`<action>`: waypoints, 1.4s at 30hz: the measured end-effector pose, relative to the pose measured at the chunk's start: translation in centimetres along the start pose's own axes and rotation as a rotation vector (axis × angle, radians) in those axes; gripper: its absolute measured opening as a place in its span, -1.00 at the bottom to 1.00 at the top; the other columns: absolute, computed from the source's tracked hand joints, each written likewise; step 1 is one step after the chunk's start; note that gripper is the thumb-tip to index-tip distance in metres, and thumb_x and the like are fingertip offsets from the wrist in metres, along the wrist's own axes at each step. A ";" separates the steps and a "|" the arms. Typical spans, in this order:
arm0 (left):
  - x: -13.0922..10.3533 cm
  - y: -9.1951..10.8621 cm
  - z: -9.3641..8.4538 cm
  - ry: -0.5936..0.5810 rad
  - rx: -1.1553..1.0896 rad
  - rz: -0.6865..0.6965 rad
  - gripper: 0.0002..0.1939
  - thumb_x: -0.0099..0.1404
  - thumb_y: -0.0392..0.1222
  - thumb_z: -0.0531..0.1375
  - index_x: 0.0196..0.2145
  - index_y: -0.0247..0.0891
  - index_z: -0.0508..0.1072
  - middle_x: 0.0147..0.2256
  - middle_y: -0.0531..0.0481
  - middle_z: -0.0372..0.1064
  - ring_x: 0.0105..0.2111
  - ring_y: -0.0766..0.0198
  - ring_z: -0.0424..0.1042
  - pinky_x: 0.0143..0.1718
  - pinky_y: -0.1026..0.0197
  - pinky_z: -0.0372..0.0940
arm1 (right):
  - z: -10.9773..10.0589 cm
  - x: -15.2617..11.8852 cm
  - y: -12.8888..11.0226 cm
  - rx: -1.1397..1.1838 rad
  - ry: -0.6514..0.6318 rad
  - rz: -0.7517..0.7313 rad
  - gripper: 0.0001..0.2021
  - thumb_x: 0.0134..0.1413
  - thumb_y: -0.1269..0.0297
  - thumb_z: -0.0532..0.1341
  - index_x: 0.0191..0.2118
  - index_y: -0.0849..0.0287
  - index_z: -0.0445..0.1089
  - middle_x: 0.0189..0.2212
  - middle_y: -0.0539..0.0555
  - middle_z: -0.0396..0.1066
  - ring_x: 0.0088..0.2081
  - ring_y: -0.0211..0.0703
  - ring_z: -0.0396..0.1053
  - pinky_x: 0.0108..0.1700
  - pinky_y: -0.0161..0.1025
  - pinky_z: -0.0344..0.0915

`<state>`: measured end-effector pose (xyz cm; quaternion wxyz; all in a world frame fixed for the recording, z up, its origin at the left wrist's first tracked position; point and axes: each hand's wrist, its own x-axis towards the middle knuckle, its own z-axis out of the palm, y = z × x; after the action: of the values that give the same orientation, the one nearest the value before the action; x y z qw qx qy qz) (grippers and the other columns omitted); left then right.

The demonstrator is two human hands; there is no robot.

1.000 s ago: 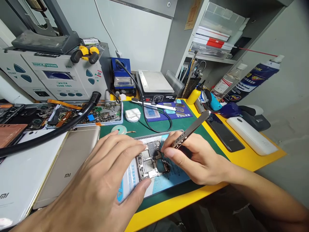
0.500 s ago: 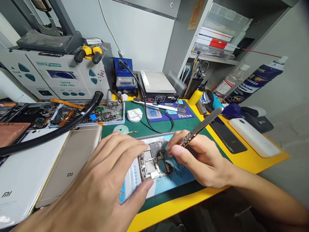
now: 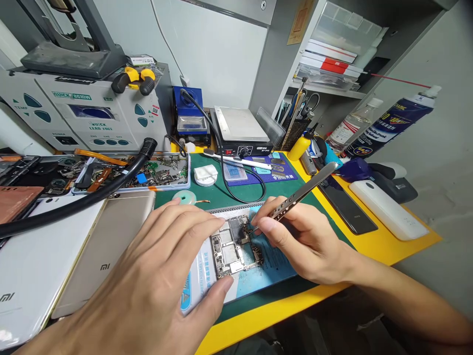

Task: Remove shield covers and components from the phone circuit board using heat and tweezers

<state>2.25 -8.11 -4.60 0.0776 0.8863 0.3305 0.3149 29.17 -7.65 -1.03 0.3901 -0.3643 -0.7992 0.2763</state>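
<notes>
Tweezers (image 3: 303, 191): bare metal, smooth, soft sheen; perforated grip
Circuit board (image 3: 236, 244): bright metal plates; surface rough with tiny parts
Blue-and-white pad (image 3: 277, 262): smooth, glossy film look, smudged dark
Green mat (image 3: 216, 195): smooth, matt
Counter (image 3: 240, 328): yellow, smooth, slight sheen
White phone back (image 3: 50, 251): high gloss
Gold phone back (image 3: 107, 234): matt, metal-like
Hose (image 3: 120, 181): black, rubber-like, semi-gloss; ribbed collar
Hot plate (image 3: 242, 124): dull metal top
Wipe (image 3: 206, 172): white, soft; cloth or paper, cannot tell

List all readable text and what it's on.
"QUICK": grey station
"LEAD FREE": station
"TEMP": station
"AIR": station
"POWER": station
"ESD": station
"CH1 CH2 CH3": station
"MI": white phone, gold phone
Too small, blurred or hidden to read surely: everything else, including the model number, hotplate, can, bottle and pad.
</notes>
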 end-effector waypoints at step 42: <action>0.2 0.0 -0.4 -0.010 -0.004 0.030 -0.54 0.50 -0.21 0.26 0.30 -0.21 0.35 0.19 -0.09 0.44 0.26 0.13 0.36 0.48 0.02 0.11 | -0.4 0.1 0.0 -0.066 -0.083 0.043 -0.79 0.57 0.26 0.26 -0.20 0.16 0.53 -0.31 0.11 0.67 -0.31 -0.14 0.57 -0.25 -0.27 0.49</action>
<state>2.13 -8.01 -4.21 0.0763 0.8925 0.3163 0.3123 29.43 -7.47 -0.80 0.3383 -0.3821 -0.8155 0.2729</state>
